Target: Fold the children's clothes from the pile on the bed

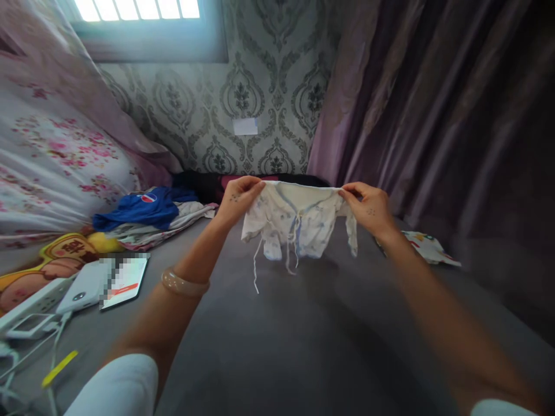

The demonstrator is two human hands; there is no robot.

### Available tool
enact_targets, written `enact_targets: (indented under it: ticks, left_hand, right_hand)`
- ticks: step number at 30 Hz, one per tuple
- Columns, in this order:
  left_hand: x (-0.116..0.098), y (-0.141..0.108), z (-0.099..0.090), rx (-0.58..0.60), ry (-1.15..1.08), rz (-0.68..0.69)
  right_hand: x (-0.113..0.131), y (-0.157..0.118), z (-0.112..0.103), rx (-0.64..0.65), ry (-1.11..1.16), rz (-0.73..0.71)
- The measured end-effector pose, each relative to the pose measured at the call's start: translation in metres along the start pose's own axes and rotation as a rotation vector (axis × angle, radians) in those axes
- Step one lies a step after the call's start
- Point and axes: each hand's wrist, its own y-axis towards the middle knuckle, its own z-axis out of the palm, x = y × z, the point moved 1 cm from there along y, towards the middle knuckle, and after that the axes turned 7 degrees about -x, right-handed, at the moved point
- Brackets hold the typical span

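Observation:
A small white baby shirt [281,225] with pale blue trim and a faint print hangs above the grey bed sheet. My left hand [240,199] pinches its upper edge at the left shoulder. At the right shoulder, my right hand [368,205] pinches the same edge, so the top is stretched straight between both hands. The shirt's front faces me, with thin white tie strings [256,268] dangling from it. Its sleeves droop on both sides.
Left on the grey sheet [277,352] lie blue clothing [139,208], a yellow printed cushion [65,251], a white power bank [87,283], a phone [128,283], a power strip [39,303] and cables. A folded printed cloth [429,247] lies right. Purple curtains [411,115] hang beside it.

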Motion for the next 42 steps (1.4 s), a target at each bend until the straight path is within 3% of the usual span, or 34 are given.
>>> enact_targets:
  ticks: [3, 5, 8, 12, 18, 25, 34, 38, 42]
  left_hand:
    - [-0.004, -0.002, -0.001, -0.164, 0.116, 0.220]
    - [-0.002, -0.002, 0.002, -0.087, 0.198, 0.316]
    - [0.005, -0.002, 0.004, -0.018, 0.264, 0.305]
    - [0.007, -0.003, 0.000, -0.132, 0.311, 0.275]
    - [-0.002, -0.005, -0.006, -0.131, 0.407, 0.330]
    - [-0.002, -0.010, -0.010, -0.134, 0.521, 0.380]
    - [-0.028, -0.039, -0.031, -0.069, 0.589, 0.379]
    - [-0.047, -0.060, -0.049, -0.053, 0.599, 0.428]
    - [-0.079, -0.074, -0.070, -0.053, 0.570, 0.467]
  right_hand:
    - [0.009, 0.002, -0.002, -0.132, -0.087, -0.078]
    - [0.014, 0.003, 0.001, -0.095, -0.125, -0.145]
    - [0.015, 0.003, 0.008, 0.015, -0.110, -0.181]
    - [0.010, 0.002, 0.013, -0.012, -0.084, -0.072]
    - [0.013, 0.000, 0.015, -0.047, -0.138, -0.007]
    - [0.032, -0.007, 0.009, 0.026, -0.310, 0.076]
    - [0.043, -0.038, -0.019, 0.101, -0.449, -0.012]
    - [0.055, -0.049, -0.045, 0.144, -0.382, -0.053]
    - [0.074, -0.048, -0.075, 0.123, -0.286, -0.113]
